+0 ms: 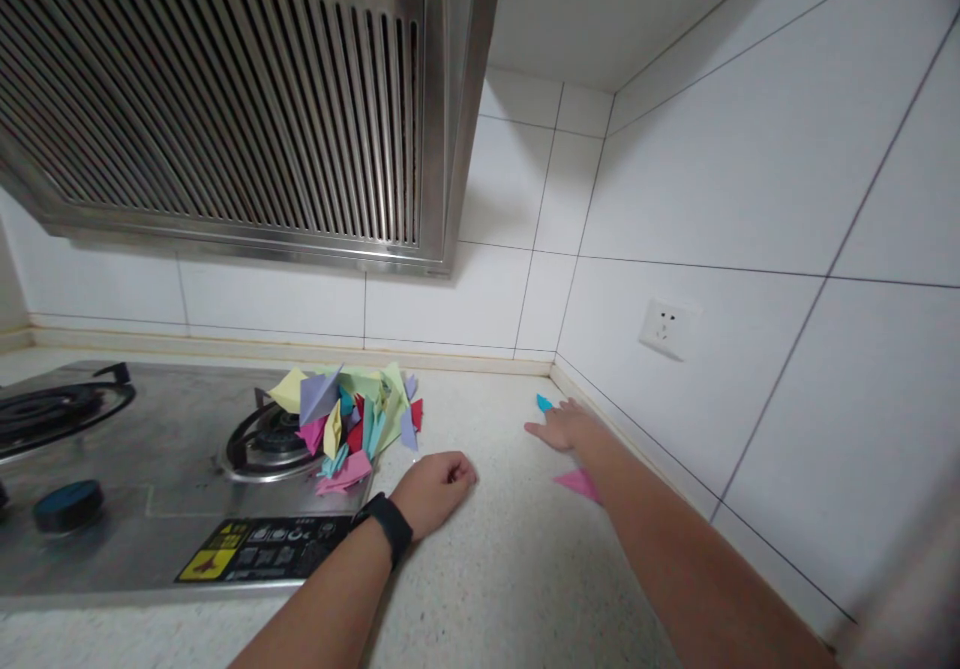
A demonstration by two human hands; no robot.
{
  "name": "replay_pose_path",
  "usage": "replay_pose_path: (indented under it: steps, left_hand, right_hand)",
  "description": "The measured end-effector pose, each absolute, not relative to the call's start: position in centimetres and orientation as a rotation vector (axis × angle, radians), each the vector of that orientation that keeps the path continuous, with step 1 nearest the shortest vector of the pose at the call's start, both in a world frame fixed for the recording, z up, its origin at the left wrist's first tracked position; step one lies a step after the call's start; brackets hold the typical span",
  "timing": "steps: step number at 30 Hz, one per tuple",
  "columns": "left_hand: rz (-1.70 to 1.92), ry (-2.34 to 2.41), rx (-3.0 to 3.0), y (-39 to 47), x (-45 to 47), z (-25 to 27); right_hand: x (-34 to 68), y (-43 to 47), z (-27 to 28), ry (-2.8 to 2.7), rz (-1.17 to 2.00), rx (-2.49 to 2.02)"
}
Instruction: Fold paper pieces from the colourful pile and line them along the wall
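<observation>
Fingers (pixel 535 430) of the right hand (pixel 561 427) spread apart near the centre right of the frame, thumb pointing left. Blue paper (pixel 544 403) lies just beyond them on the counter (pixel 487 579), slightly above the thumb; its lower right edge meets the fingertips in view, but I cannot tell whether they touch it. Pink paper (pixel 576 484) lies below that hand, partly hidden by the forearm.

Left of these, at the lower centre, the left hand (pixel 431 494) rests with its fingers curled in loosely; I cannot tell whether they hold anything. A black wristband (pixel 391 527) circles that wrist. Above and left of it, well apart from the blue paper, a pile (pixel 360 419) of folded coloured papers covers part of the burner (pixel 274 439) and spills past the right edge of the stove (pixel 172 429).
</observation>
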State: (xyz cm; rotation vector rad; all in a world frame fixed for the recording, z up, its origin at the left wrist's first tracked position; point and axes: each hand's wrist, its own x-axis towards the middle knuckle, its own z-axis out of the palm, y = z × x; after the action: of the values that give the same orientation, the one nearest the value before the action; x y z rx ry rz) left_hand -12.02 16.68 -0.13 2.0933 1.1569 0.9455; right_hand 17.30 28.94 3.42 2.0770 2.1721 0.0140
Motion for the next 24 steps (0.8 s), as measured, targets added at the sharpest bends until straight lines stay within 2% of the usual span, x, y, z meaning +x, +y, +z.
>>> replay_pose_path:
  steps: [18, 24]
  left_hand:
    - [0.905, 1.212, 2.155, 16.6, -12.2, 0.1]
    - [0.907, 1.205, 2.136, 16.7, -12.3, 0.1]
  right_hand:
    - [20.2, 32.6, 2.6, 1.982, 0.093, 2.149]
    - [16.4, 30.2, 4.4, 2.079, 0.275, 2.179]
